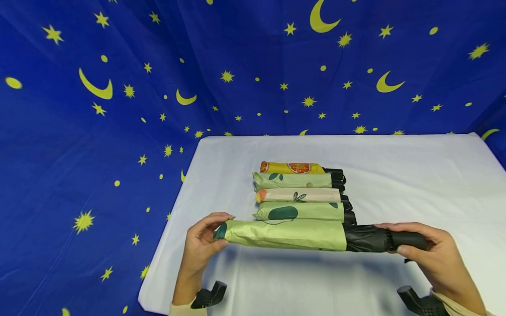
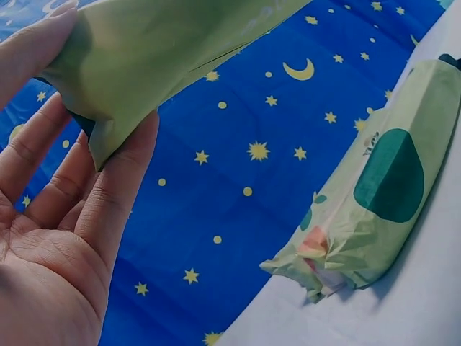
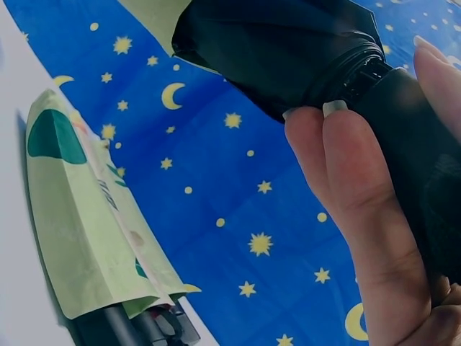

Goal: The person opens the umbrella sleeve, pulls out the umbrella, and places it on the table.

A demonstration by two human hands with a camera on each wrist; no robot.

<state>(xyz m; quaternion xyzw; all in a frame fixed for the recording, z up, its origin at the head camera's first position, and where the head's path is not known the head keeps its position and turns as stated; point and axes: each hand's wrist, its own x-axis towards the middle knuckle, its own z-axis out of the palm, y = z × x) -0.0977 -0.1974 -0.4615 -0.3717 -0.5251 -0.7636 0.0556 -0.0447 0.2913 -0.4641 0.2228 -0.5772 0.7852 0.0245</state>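
Observation:
A folded black umbrella point(image 1: 365, 238) is partly inside a light green sleeve point(image 1: 284, 235), held level above the near part of the table. My left hand point(image 1: 203, 235) pinches the sleeve's closed end, where a dark green patch shows; in the left wrist view the thumb and fingers point(image 2: 119, 187) grip its crumpled corner. At the other end my right hand point(image 1: 431, 245) grips the black handle point(image 3: 425, 158), fingertips right by the ribbed collar. The canopy's lower part stands out of the sleeve's mouth; the rest is hidden inside.
Behind the held umbrella, several sleeved umbrellas lie side by side: a green one point(image 1: 304, 211), a cream one point(image 1: 316, 195), another green one point(image 1: 296, 180) and a yellow orange-print one point(image 1: 282, 168). The white-covered table point(image 1: 415, 184) meets a blue star-patterned cloth point(image 1: 253, 52).

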